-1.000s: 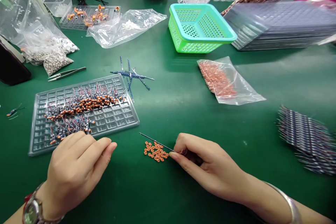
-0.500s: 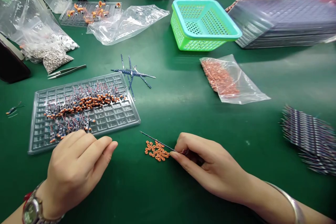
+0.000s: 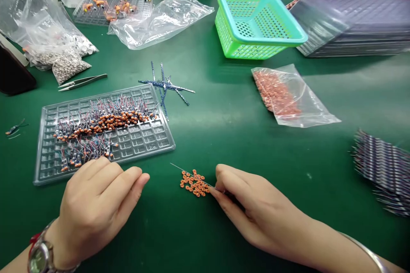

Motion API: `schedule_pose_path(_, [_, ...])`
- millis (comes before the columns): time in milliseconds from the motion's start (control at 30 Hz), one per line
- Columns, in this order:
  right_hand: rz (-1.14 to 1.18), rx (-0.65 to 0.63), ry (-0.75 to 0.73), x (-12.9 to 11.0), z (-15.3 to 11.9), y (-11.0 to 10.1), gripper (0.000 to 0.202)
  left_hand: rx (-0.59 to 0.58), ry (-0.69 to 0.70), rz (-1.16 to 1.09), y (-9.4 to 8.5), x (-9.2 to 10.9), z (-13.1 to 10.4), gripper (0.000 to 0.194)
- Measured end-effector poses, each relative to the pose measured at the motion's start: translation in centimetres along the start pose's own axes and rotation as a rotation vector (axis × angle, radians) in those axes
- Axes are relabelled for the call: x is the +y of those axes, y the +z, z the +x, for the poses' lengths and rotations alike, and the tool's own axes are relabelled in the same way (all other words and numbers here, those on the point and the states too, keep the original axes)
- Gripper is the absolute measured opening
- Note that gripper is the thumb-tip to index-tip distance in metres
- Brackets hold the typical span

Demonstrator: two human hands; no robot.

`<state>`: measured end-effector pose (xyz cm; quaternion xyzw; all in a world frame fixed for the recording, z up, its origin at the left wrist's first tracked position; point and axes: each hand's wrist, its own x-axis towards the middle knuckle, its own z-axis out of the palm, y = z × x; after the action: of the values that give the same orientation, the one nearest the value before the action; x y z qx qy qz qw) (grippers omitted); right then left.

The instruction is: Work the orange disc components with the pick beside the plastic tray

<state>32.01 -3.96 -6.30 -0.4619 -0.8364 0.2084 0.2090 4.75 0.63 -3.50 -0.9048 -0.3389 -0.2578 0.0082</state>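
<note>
Between thumb and curled fingers, my right hand (image 3: 256,209) pinches a thin dark strip (image 3: 181,169), seen nearly edge-on. Its far end points left, over a small pile of orange rings (image 3: 194,183) on the table. My left hand (image 3: 99,204) is closed, thumb against the curled index finger, in front of a clear compartment tray (image 3: 150,136). Whatever it may hold is hidden. Rows of small orange-tipped parts with thin wires (image 3: 105,123) lie in the tray.
Behind the tray are crossed blue strips (image 3: 166,85) and tweezers (image 3: 83,82). A green basket (image 3: 261,40), a bag of copper-coloured pieces (image 3: 278,94) and stacked clear trays (image 3: 355,25) stand farther back. Wired strips (image 3: 381,170) lie at right; bags of white parts (image 3: 68,66) at left.
The view has shifted slightly, so the table things sit a little differently. In my right hand the strip has turned and looks thinner. My left hand stays closed.
</note>
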Motion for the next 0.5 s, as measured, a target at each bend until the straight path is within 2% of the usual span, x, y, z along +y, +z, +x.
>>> schedule_pose_path(167, [-0.028,-0.057,0.002,-0.3,0.5,-0.1,0.027,-0.007,0.002,-0.001,0.1,-0.2,0.1,0.018])
schedule_pose_path(267, [-0.028,-0.048,0.005,-0.3,0.6,-0.1,0.027,0.005,-0.005,-0.02,0.2,0.2,0.3,0.017])
schedule_pose_path(400, [0.087,0.006,0.066,-0.1,0.1,-0.4,0.024,-0.02,-0.057,-0.197,0.5,2.0,0.5,0.007])
schedule_pose_path(500, [0.306,0.04,0.197,-0.3,-0.4,-1.0,0.023,-0.129,-0.166,-0.418,1.0,3.9,1.0,0.007])
